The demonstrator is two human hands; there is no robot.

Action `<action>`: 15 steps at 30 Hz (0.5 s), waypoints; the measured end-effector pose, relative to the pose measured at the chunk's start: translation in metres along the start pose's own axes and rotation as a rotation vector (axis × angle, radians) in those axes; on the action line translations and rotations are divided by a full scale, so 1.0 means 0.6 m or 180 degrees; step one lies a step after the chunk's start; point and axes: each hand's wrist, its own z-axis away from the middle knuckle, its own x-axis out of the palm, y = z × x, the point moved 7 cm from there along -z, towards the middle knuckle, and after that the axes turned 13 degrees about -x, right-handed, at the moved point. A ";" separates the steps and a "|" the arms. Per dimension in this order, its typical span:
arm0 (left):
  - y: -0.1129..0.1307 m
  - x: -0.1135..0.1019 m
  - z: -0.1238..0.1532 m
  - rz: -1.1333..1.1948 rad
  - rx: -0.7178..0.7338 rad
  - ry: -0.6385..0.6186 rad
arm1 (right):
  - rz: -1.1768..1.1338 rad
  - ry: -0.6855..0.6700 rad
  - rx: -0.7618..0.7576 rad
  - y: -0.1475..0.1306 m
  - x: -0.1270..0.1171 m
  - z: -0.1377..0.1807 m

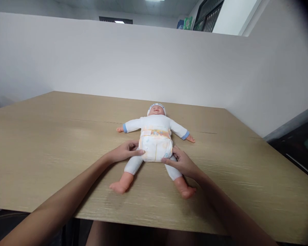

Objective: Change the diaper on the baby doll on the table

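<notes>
A baby doll in a white suit with blue cuffs and a white headband lies on its back, feet toward me. Around its hips is a white diaper with an orange patterned waistband. My left hand grips the diaper's edge by one leg, thumb on the front and fingers curled at the side. On the opposite leg opening, my right hand has the edge between its thumb and fingers. The fingertips under the diaper are partly hidden. Both doll legs are spread apart below my hands.
The doll rests on a wide light wood table. A white partition wall stands behind it. At the right edge is a dark object with a glossy panel. My legs are under the table's front edge.
</notes>
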 end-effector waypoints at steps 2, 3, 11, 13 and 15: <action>0.000 0.000 0.000 0.0056 -0.0030 -0.0004 | 0.0051 0.0008 0.0017 -0.003 0.000 0.000; 0.000 0.001 -0.001 0.0068 -0.0046 -0.0015 | 0.0094 0.0018 0.0031 -0.006 -0.001 0.000; -0.009 -0.001 -0.003 0.0105 -0.0173 -0.0016 | 0.0086 0.0099 0.0115 -0.019 -0.002 0.000; -0.012 -0.002 -0.004 0.0088 -0.0212 0.0001 | 0.0036 0.0056 0.0083 -0.019 -0.002 0.000; -0.013 -0.003 -0.004 0.0073 -0.0219 0.0024 | 0.0026 0.0030 0.0049 -0.020 -0.002 0.000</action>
